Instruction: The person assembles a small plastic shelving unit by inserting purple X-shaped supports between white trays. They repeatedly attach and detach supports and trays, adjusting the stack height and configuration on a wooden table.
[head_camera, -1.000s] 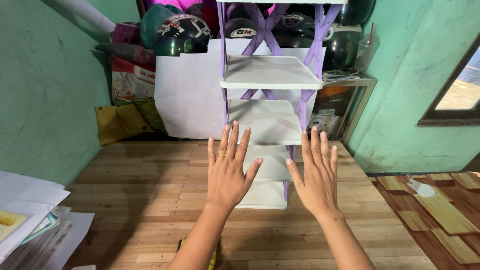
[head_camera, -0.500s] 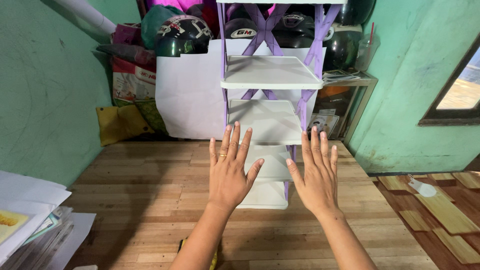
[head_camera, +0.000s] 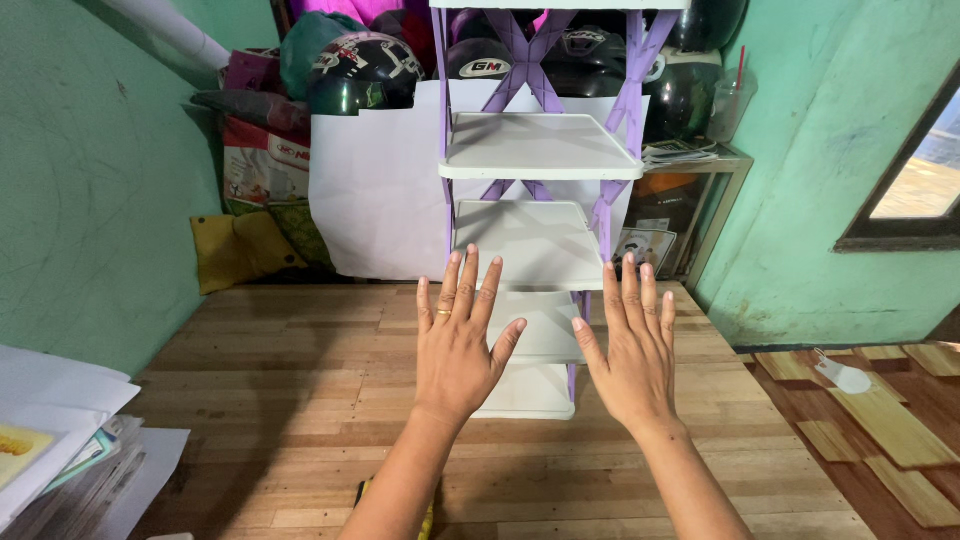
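Head view, only cam.

Pkgs/labels: red-and-white printed bag (head_camera: 262, 160) at back left, leaning vs the green wall, under a dark pile. Yellow cushion (head_camera: 232, 250) on the floor below it. Big white paper sheet (head_camera: 375, 190) stands behind the rack, covers the lower part of the clutter. Small pale tag-shaped item (head_camera: 842, 376) on the patterned floor, far right. Stack of papers (head_camera: 55, 430) at the left edge, yellow print on one sheet.

Rack vs hands: white-shelf rack w/ purple cross-braced posts (head_camera: 540, 145) stands on the wooden floor (head_camera: 290, 380), centre frame, upright. Left hand (head_camera: 458, 345) flat, palm down, fingers spread, gold ring on one finger; sits in front of the lower shelves, left side. Right hand (head_camera: 625, 350) same pose, fingers spread, in front of the right post. Both held open, nothing pinched or gripped. Can't tell if either touches the rack; they overlap the lower two shelves in view. Hands near each other, not touching.

Containers: rack shelves bare as far as seen. Clear plastic cup w/ red straw (head_camera: 733, 100) on a side shelf, right of the rack; contents unclear. Helmets (head_camera: 365, 65) piled behind the rack top, dark, glossy.
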